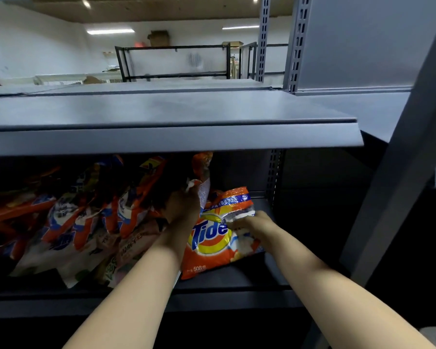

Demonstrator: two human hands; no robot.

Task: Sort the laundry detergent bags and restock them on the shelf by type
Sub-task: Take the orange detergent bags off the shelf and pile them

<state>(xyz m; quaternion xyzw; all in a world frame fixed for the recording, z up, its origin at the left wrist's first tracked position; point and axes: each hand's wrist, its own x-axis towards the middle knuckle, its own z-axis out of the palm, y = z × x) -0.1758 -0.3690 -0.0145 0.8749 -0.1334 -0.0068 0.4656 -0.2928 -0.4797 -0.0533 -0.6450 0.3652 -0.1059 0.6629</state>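
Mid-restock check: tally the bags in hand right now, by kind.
Orange Tide bag, in right hand grip: 1
Orange bag, logo hidden, in left hand grip: 1
Total: 2
Pile at left overlaps too much to count.

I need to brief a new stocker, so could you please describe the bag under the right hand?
Look at the lower shelf, under the grey top board, at its right end. The Tide bag lies flat there, face up, with the right hand gripping it. Unlike the heaped bags to its left, its yellow-ringed logo shows in full.

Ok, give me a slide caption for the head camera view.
Left hand holds one detergent bag upright; right hand grips a Tide bag.
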